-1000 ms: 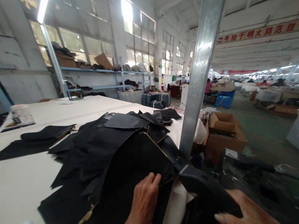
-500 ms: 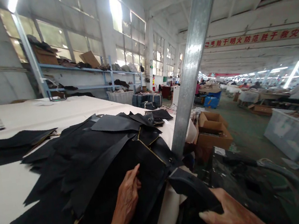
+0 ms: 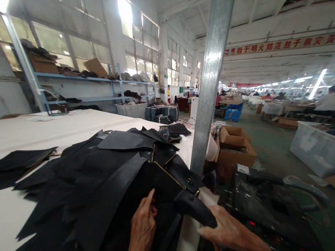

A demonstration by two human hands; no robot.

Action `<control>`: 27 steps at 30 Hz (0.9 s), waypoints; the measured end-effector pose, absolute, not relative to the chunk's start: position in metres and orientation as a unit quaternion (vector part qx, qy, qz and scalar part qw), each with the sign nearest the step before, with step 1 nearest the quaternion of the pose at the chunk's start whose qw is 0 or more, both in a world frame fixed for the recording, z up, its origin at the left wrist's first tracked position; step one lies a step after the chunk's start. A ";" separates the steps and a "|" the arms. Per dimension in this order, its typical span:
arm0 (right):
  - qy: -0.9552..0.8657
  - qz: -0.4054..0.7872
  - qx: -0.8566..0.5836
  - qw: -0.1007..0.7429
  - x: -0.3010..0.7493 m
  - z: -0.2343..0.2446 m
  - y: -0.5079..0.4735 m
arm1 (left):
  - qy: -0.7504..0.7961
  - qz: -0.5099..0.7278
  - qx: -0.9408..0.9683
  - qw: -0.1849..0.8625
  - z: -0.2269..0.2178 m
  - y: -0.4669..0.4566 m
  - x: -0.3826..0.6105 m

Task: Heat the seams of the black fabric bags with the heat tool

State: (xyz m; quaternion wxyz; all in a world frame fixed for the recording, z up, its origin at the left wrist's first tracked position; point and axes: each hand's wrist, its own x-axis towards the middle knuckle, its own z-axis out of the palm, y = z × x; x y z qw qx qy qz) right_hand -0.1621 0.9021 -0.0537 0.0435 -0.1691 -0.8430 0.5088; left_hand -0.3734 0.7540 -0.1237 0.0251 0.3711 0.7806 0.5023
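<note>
A heap of black garment pieces (image 3: pixel 79 189) with gold-coloured zips lies spread over the pale table. My left hand (image 3: pixel 143 219) rests on the black cloth at the near side, its index finger stretched out and the other fingers bent, holding nothing that shows. To its right, my right hand (image 3: pixel 223 228) is closed around a black curved handheld tool (image 3: pixel 194 207). The tool's far end lies against the black piece, just below a gold zip (image 3: pixel 170 173). Its lower part is hidden by my hand and dark cloth.
A slanting metal post (image 3: pixel 210 73) stands at the table's right edge. Beyond it are cardboard boxes (image 3: pixel 235 149), a black machine (image 3: pixel 270 202) with red lights and a large grey bin (image 3: pixel 319 149). Blue shelves (image 3: pixel 84 77) line the back wall. A person (image 3: pixel 329 99) sits far right.
My right hand has moved the black tool left and slightly up, closer to the zip and my left hand. My left hand has barely moved. The view has shifted slightly.
</note>
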 end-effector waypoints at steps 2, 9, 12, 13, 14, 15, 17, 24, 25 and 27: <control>-0.844 0.504 -0.172 0.067 -0.160 -0.048 0.907 | 0.773 0.520 0.362 0.041 -0.123 0.756 -0.374; -0.862 0.465 -0.181 0.084 -0.131 -0.023 0.911 | 0.762 0.550 0.338 0.059 -0.125 0.759 -0.378; -0.852 0.493 -0.172 0.032 -0.136 -0.037 0.903 | 0.764 0.544 0.344 0.047 -0.125 0.758 -0.377; -0.849 0.501 -0.167 0.021 -0.142 -0.042 0.901 | 0.766 0.538 0.349 0.041 -0.124 0.757 -0.377; -0.848 0.505 -0.160 0.018 -0.149 -0.046 0.899 | 0.767 0.533 0.354 0.033 -0.123 0.757 -0.376; -0.847 0.507 -0.155 0.020 -0.157 -0.049 0.898 | 0.769 0.529 0.359 0.027 -0.122 0.757 -0.375; -0.848 0.506 -0.152 0.037 -0.171 -0.048 0.900 | 0.770 0.526 0.361 0.022 -0.120 0.757 -0.374; -0.847 0.513 -0.125 0.055 -0.170 -0.029 0.907 | 0.769 0.530 0.358 0.023 -0.124 0.759 -0.374; -0.848 0.512 -0.128 0.046 -0.166 -0.030 0.906 | 0.770 0.526 0.361 0.022 -0.123 0.758 -0.373; -0.852 0.506 -0.129 0.034 -0.161 -0.038 0.905 | 0.773 0.521 0.360 0.022 -0.120 0.758 -0.372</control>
